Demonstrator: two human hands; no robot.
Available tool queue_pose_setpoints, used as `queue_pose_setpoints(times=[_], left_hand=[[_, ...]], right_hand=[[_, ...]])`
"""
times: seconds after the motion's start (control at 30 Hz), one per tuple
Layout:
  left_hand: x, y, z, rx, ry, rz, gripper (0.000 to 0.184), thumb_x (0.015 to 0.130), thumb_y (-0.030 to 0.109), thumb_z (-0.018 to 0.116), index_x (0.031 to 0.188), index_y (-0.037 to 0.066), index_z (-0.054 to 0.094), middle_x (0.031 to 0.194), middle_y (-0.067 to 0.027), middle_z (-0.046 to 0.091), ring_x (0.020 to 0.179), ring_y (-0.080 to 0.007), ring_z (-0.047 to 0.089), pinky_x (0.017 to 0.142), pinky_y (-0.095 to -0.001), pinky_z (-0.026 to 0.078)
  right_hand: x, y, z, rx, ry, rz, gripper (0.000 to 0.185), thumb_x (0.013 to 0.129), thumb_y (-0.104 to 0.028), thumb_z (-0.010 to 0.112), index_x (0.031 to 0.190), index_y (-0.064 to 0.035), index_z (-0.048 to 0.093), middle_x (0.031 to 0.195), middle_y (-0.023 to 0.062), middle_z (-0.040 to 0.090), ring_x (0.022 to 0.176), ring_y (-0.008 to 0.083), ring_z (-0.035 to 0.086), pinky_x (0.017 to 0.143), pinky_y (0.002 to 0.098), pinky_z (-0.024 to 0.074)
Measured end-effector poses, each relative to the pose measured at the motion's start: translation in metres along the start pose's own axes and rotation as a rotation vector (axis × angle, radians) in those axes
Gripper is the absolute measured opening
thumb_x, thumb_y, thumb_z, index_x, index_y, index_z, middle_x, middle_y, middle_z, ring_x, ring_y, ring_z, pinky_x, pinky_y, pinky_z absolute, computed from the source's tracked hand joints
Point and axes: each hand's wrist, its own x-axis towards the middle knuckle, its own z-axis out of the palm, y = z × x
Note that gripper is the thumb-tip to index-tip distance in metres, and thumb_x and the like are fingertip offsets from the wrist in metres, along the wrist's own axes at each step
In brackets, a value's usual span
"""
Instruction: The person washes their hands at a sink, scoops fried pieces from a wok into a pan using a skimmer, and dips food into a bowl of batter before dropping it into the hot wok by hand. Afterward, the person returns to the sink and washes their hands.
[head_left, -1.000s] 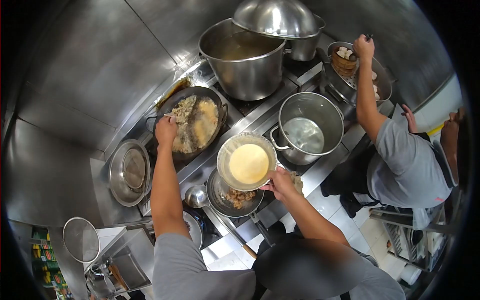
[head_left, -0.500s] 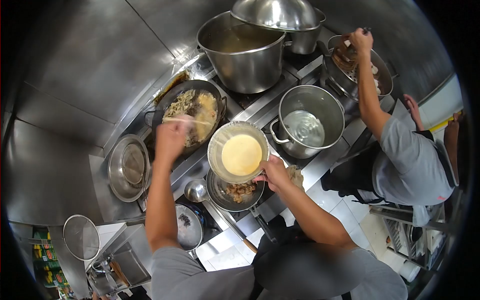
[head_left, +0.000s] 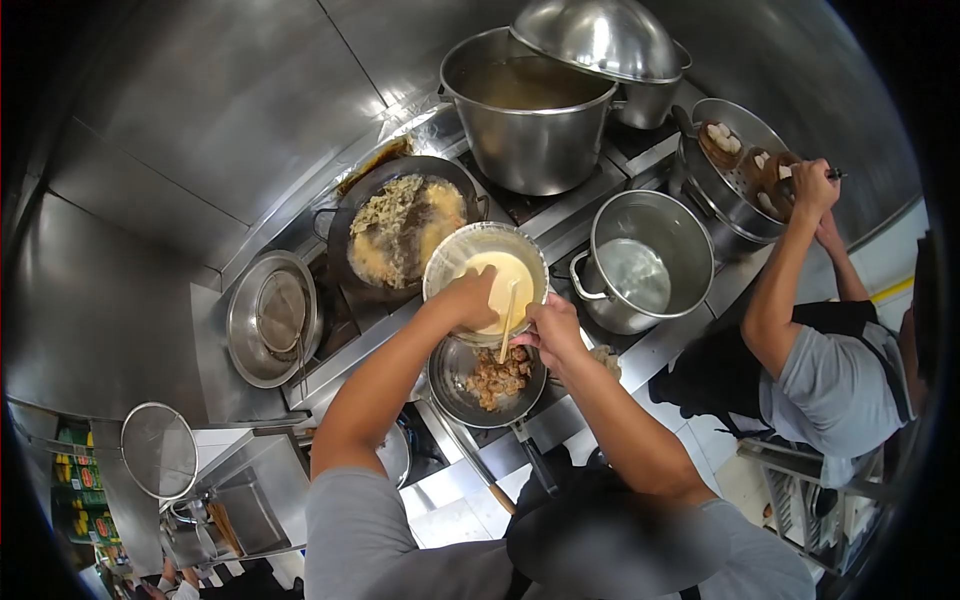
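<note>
My left hand (head_left: 474, 299) reaches into a bowl (head_left: 440, 250) of pale yellow batter (head_left: 510, 270), its fingers curled and partly hidden. Light chopsticks (head_left: 507, 325) slant against the fingers, with one end over the near rim; the exact grip is unclear. With thumb and fingers, my right hand (head_left: 553, 328) grips the bowl's right rim and holds it up over the stove. Just below it is a frying pan (head_left: 450, 395) with browned pieces (head_left: 500, 378). Behind and left of the bowl, a black wok (head_left: 345, 215) holds bubbling oil and fried batter bits (head_left: 390, 218).
A wide pot (head_left: 540, 150) with a tilted lid (head_left: 600, 40) stands at the back. Right of the bowl is a pot of clear liquid (head_left: 635, 275). A metal basin with a strainer (head_left: 272, 318) sits left. At right, a co-worker (head_left: 835, 385) works over a perforated pan (head_left: 740, 190).
My left hand has come from above the wok down into the batter bowl, and chopsticks now show there. The co-worker's hand has moved lower and to the right.
</note>
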Motion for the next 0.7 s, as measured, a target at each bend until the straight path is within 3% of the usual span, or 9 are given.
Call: queue_pose_setpoints(times=[0.13, 0.2, 0.27, 0.37, 0.43, 0.53, 0.6, 0.67, 0.7], left_hand=[[0.034, -0.038, -0.007, -0.054, -0.013, 0.170, 0.055, 0.068, 0.023, 0.071, 0.117, 0.001, 0.058, 0.117, -0.0218, 0.061, 0.110, -0.0345, 0.059, 0.093, -0.0413, 0.048], [0.028, -0.038, -0.064, -0.091, -0.057, 0.171, 0.045, 0.071, 0.022, 0.073, 0.111, 0.002, 0.064, 0.107, -0.0186, 0.066, 0.100, -0.0309, 0.063, 0.088, -0.0389, 0.049], [0.037, -0.066, -0.102, -0.225, 0.109, 0.234, 0.035, 0.073, 0.012, 0.071, 0.107, 0.004, 0.066, 0.097, -0.0142, 0.068, 0.087, -0.0239, 0.066, 0.077, -0.0345, 0.053], [0.061, -0.094, -0.147, -0.555, 0.099, 0.033, 0.028, 0.077, 0.005, 0.066, 0.104, 0.004, 0.067, 0.092, -0.0102, 0.068, 0.078, -0.0188, 0.066, 0.067, -0.0312, 0.054], [0.106, -0.127, -0.138, -0.698, 0.169, -0.005, 0.024, 0.075, 0.000, 0.061, 0.098, 0.003, 0.068, 0.081, -0.0088, 0.068, 0.066, -0.0180, 0.065, 0.058, -0.0307, 0.054], [0.160, -0.154, -0.107, -0.913, 0.070, -0.147, 0.023, 0.073, -0.001, 0.062, 0.094, 0.001, 0.068, 0.079, -0.0080, 0.068, 0.068, -0.0200, 0.066, 0.058, -0.0316, 0.054], [0.195, -0.171, -0.080, -0.898, 0.098, -0.197, 0.020, 0.070, 0.001, 0.062, 0.089, -0.002, 0.069, 0.079, -0.0107, 0.068, 0.070, -0.0217, 0.065, 0.063, -0.0338, 0.055], [0.222, -0.191, -0.058, -0.614, 0.218, -0.237, 0.022, 0.069, 0.006, 0.063, 0.088, -0.004, 0.069, 0.084, -0.0186, 0.069, 0.080, -0.0295, 0.068, 0.073, -0.0380, 0.054], [0.245, -0.215, -0.044, -0.565, 0.220, -0.230, 0.021, 0.072, 0.003, 0.060, 0.091, -0.002, 0.069, 0.081, -0.0154, 0.068, 0.076, -0.0286, 0.067, 0.065, -0.0377, 0.053]], right_hand=[[0.011, -0.011, 0.016, 0.040, 0.064, -0.007, 0.021, 0.081, -0.001, 0.052, 0.101, 0.0028, 0.057, 0.089, 0.0110, 0.064, 0.071, 0.0196, 0.068, 0.051, 0.0301, 0.0603], [0.018, -0.014, 0.021, 0.048, 0.078, -0.024, 0.034, 0.080, 0.002, 0.049, 0.113, 0.0045, 0.054, 0.086, 0.0100, 0.064, 0.064, 0.0157, 0.065, 0.048, 0.0250, 0.0600], [0.023, -0.018, 0.025, 0.041, 0.096, -0.028, 0.034, 0.080, 0.001, 0.049, 0.113, 0.0045, 0.054, 0.087, 0.0098, 0.063, 0.065, 0.0156, 0.065, 0.050, 0.0262, 0.0606], [0.027, -0.020, 0.024, 0.026, 0.110, -0.021, 0.032, 0.079, 0.001, 0.050, 0.111, 0.0041, 0.055, 0.086, 0.0078, 0.062, 0.068, 0.0149, 0.065, 0.052, 0.0276, 0.0605], [0.026, -0.021, 0.020, 0.021, 0.121, -0.019, 0.031, 0.079, 0.001, 0.051, 0.110, 0.0040, 0.055, 0.085, 0.0074, 0.062, 0.068, 0.0152, 0.065, 0.052, 0.0278, 0.0603], [0.023, -0.019, 0.010, 0.030, 0.126, -0.012, 0.030, 0.079, 0.001, 0.052, 0.108, 0.0040, 0.055, 0.083, 0.0063, 0.060, 0.067, 0.0161, 0.065, 0.053, 0.0291, 0.0607], [0.020, -0.015, 0.003, 0.073, 0.162, -0.010, 0.011, 0.079, 0.001, 0.053, 0.090, 0.0014, 0.054, 0.085, 0.0099, 0.061, 0.068, 0.0191, 0.065, 0.050, 0.0291, 0.0600], [0.020, -0.010, -0.005, 0.063, 0.185, -0.006, 0.007, 0.079, 0.001, 0.053, 0.086, 0.0004, 0.053, 0.085, 0.0101, 0.061, 0.068, 0.0192, 0.066, 0.051, 0.0298, 0.0604], [0.018, -0.009, -0.010, 0.063, 0.182, 0.006, 0.008, 0.079, 0.001, 0.053, 0.086, 0.0007, 0.054, 0.084, 0.0102, 0.062, 0.068, 0.0192, 0.066, 0.051, 0.0299, 0.0605]])
